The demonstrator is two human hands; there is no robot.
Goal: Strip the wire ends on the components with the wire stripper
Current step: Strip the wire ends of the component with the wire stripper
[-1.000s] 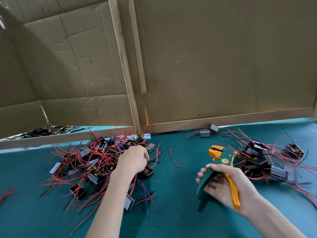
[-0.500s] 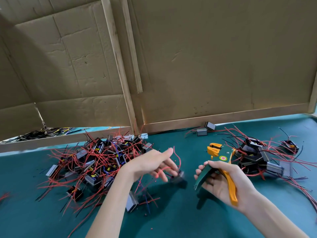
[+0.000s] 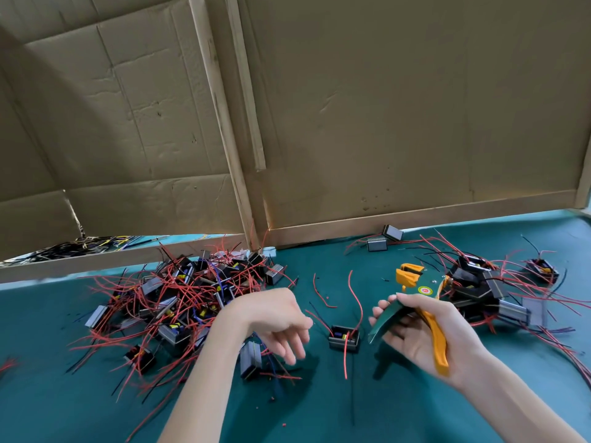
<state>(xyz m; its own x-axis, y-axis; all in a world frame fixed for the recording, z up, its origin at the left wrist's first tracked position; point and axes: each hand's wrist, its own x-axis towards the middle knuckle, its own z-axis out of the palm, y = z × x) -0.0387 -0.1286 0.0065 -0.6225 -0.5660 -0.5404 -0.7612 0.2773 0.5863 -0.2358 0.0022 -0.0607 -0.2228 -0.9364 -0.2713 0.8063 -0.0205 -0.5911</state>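
On the green mat (image 3: 319, 410), between the hands, a lone component (image 3: 344, 338) sits with its red wires rising. The left hand (image 3: 275, 318) hovers beside it, fingers loose and holding nothing. The right hand (image 3: 425, 334) grasps the wire stripper (image 3: 415, 292). Its long axis runs away from the person, its orange head points toward the cardboard wall (image 3: 415, 123), and its handles are spread.

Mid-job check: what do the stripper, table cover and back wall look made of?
Wire stripper: matte green body, painted metal or plastic; orange handle and head pieces look like moulded plastic.
Table cover: teal, matte, no glare, perhaps felt or rubber mat.
Back wall: brown cardboard, creased and dented, framed with bare wooden strips.
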